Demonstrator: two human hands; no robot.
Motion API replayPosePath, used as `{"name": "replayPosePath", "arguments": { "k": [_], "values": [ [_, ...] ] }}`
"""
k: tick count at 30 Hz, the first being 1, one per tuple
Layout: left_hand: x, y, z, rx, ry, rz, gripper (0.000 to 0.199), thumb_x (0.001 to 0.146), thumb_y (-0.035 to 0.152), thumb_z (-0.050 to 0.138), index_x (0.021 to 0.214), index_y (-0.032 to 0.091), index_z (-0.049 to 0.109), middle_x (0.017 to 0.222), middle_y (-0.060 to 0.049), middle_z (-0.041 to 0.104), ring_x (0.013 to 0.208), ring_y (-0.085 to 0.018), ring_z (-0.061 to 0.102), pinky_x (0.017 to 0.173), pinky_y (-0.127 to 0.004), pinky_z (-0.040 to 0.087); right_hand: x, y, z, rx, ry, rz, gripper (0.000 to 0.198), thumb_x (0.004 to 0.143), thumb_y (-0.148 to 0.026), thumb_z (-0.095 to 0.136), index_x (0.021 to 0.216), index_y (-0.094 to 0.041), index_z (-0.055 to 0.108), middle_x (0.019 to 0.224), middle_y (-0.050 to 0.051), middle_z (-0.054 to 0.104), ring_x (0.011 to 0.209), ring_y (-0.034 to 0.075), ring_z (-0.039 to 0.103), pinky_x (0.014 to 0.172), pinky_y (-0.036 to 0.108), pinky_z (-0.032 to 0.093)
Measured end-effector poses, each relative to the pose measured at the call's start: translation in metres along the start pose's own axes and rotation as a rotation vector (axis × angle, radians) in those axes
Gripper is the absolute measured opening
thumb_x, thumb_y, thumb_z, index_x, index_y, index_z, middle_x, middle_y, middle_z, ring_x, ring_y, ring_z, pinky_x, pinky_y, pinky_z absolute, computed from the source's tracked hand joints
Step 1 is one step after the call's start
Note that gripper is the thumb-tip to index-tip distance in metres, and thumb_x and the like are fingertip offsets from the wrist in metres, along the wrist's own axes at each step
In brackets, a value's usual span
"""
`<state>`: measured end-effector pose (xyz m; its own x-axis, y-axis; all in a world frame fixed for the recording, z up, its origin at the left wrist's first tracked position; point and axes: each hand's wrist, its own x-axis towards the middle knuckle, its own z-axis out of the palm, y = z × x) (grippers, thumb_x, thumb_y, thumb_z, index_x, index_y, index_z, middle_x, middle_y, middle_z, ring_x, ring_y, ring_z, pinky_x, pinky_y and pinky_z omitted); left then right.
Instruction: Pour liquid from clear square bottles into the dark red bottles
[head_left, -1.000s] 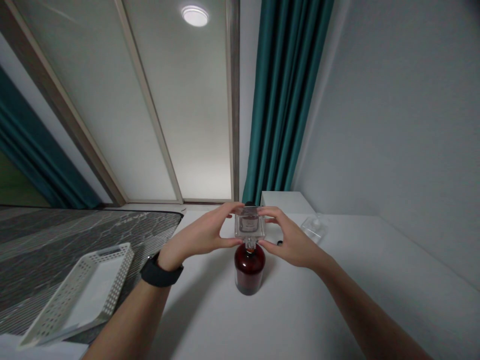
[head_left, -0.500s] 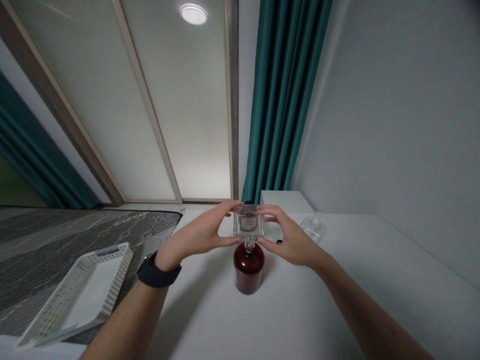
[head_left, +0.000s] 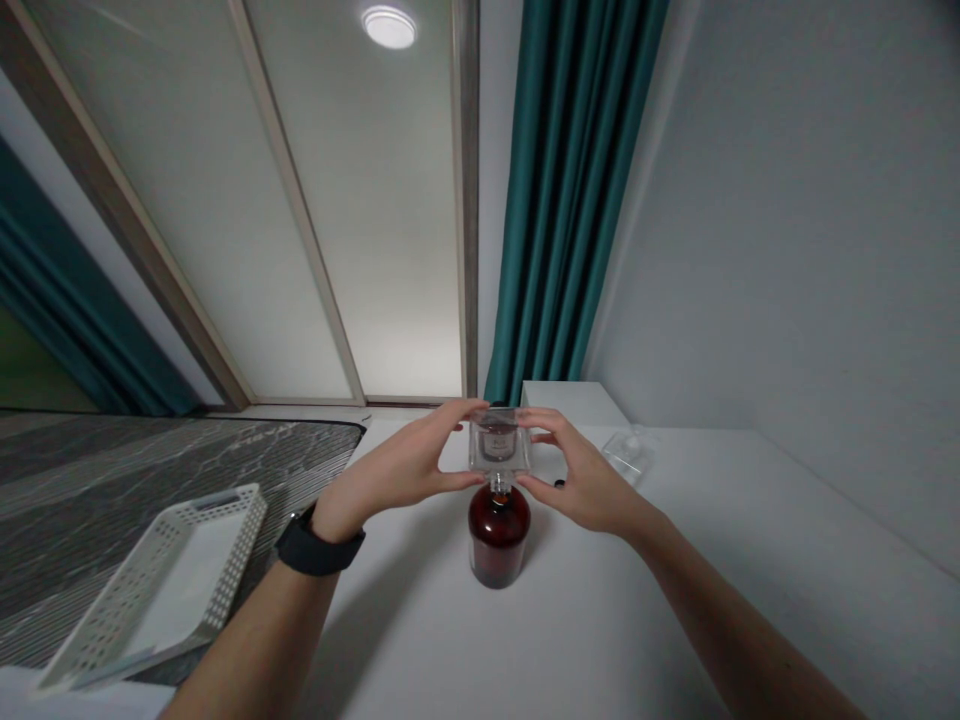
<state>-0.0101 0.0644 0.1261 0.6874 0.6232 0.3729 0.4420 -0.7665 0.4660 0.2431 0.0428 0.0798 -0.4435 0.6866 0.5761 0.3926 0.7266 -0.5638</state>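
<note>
My left hand (head_left: 412, 455) and my right hand (head_left: 585, 475) grip a clear, square-sided glass bottle (head_left: 499, 452) from both sides. Fingertips rest along its upper edge and thumbs near its lower edge. It sits right over the narrow clear neck of a dark red, round-shouldered glass bottle (head_left: 499, 540), which stands upright on the white table (head_left: 585, 620). Whether the clear bottle's weight rests on that neck, I cannot tell. Something dark shows at the clear bottle's top. A small black piece (head_left: 559, 483) lies beside my right thumb. A black watch (head_left: 319, 545) circles my left wrist.
A clear transparent object (head_left: 628, 455) lies on the table beyond my right hand. At the back stands a white box-like block (head_left: 574, 402). Left, lower down, is a white perforated basket (head_left: 244, 520) over a grey patterned surface (head_left: 97, 490). A green curtain (head_left: 577, 200) hangs behind.
</note>
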Motion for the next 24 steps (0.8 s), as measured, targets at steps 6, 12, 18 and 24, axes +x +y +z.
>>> {"name": "replayPosePath", "arguments": {
  "k": [6, 12, 18, 24],
  "values": [
    [-0.0001, 0.0004, 0.0005, 0.009, 0.008, -0.017, 0.07, 0.085, 0.038, 0.075, 0.144, 0.028, 0.04, 0.144, -0.011, 0.054, 0.123, -0.029, 0.06, 0.105, -0.048, 0.051, -0.0008, 0.0009, 0.0009, -0.003, 0.016, 0.007, 0.059, 0.087, -0.019, 0.068, 0.137, -0.034, 0.042, 0.146, 0.009, 0.044, 0.14, 0.029, 0.043, 0.113, 0.056, 0.044],
    [0.0003, 0.0007, 0.0007, 0.012, 0.007, -0.003, 0.07, 0.086, 0.038, 0.074, 0.146, 0.028, 0.039, 0.145, -0.012, 0.053, 0.125, -0.03, 0.058, 0.105, -0.051, 0.051, -0.0004, 0.0018, 0.0018, -0.009, 0.02, 0.001, 0.06, 0.087, -0.018, 0.068, 0.138, -0.035, 0.042, 0.147, 0.009, 0.044, 0.14, 0.03, 0.043, 0.113, 0.057, 0.044],
    [0.0006, 0.0016, 0.0006, 0.009, 0.013, -0.015, 0.07, 0.086, 0.038, 0.074, 0.146, 0.028, 0.039, 0.147, -0.012, 0.052, 0.126, -0.03, 0.058, 0.106, -0.05, 0.05, -0.0005, 0.001, 0.0028, -0.015, 0.027, -0.008, 0.063, 0.087, -0.018, 0.067, 0.141, -0.035, 0.039, 0.147, 0.009, 0.044, 0.141, 0.029, 0.042, 0.114, 0.057, 0.043],
    [-0.0003, 0.0009, 0.0009, 0.033, 0.004, -0.032, 0.073, 0.086, 0.038, 0.075, 0.147, 0.028, 0.037, 0.147, -0.012, 0.051, 0.126, -0.03, 0.057, 0.106, -0.05, 0.05, 0.0001, 0.0002, 0.0019, -0.034, 0.028, -0.021, 0.065, 0.088, -0.017, 0.066, 0.143, -0.035, 0.037, 0.147, 0.01, 0.044, 0.141, 0.03, 0.042, 0.114, 0.058, 0.043]
  ]
}}
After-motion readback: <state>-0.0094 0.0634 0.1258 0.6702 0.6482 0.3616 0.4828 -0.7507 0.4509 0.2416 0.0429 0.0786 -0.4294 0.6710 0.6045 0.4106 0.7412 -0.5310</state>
